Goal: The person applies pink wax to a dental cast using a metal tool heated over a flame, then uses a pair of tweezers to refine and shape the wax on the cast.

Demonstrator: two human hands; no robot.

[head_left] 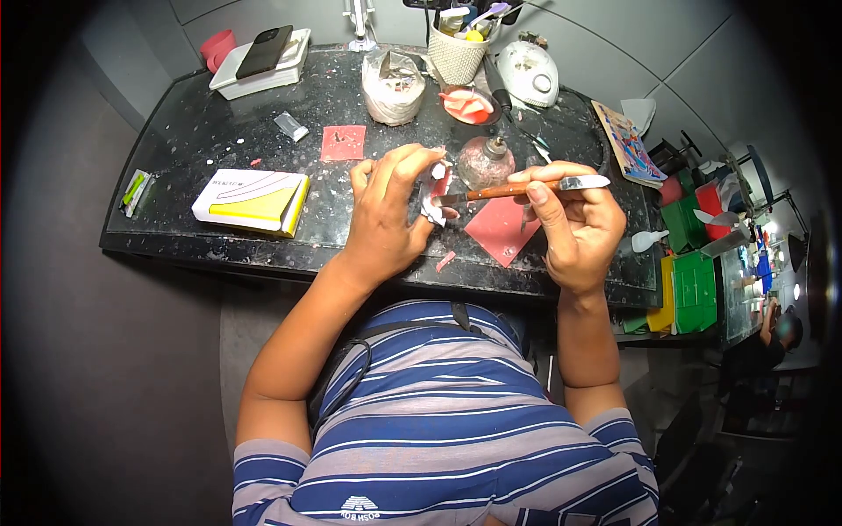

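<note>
My left hand (pixel 383 210) is closed around a small white-and-pink piece (pixel 437 186), partly hidden by the fingers. Between the thumb and fingers of my right hand (pixel 581 230) is a wax knife (pixel 498 191) with a brown wooden handle. Its darker tip reaches the piece, while the broad pale end points right past my knuckles. A pink wax sheet (pixel 500 235) lies on the black bench below the knife. Just behind the knife stands a round glass spirit lamp (pixel 484 163). A pink scrap (pixel 446 261) rests near the front edge.
A white-and-yellow box (pixel 250 202) sits at left, with a second pink sheet (pixel 343 143) behind it. At the back are a bag-lined tub (pixel 393 92), a dish of pink pieces (pixel 469 107), a tool cup (pixel 457 54) and a white machine (pixel 528 74). Another person (pixel 763 351) is far right.
</note>
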